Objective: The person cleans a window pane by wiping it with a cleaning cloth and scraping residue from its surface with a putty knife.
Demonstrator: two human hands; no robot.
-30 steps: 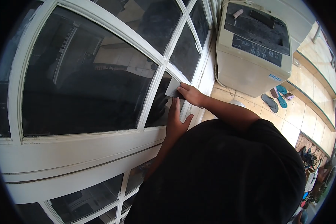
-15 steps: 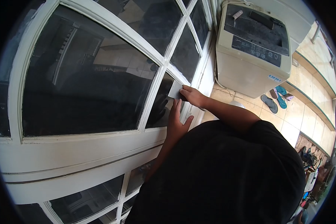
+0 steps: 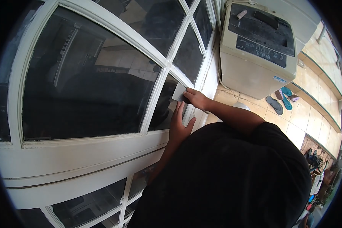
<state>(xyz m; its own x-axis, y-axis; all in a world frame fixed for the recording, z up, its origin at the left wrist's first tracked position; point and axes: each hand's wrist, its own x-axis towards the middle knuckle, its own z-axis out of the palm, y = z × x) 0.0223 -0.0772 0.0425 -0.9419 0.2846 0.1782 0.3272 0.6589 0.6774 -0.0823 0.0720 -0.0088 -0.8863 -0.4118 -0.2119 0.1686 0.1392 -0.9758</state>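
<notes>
A thin, pale flat piece [image 3: 178, 92] lies against the small dark glass pane [image 3: 163, 108] of the white-framed window [image 3: 151, 99]. My right hand [image 3: 195, 98] is closed on its right end, near the frame. Just below, my left hand [image 3: 179, 123] rests with its fingertips at the lower edge of the piece, its thumb apart from the fingers. What lies under the right fingers is partly hidden.
A beige washing machine [image 3: 250, 68] stands at upper right, with a small roll [image 3: 242, 14] on its lid. Flip-flops [image 3: 274, 105] lie on the tiled floor [image 3: 298, 114] by a step. Assorted items are piled at far right.
The view and the pale piece have shifted very slightly. Both hands keep nearly the same place and pose.
</notes>
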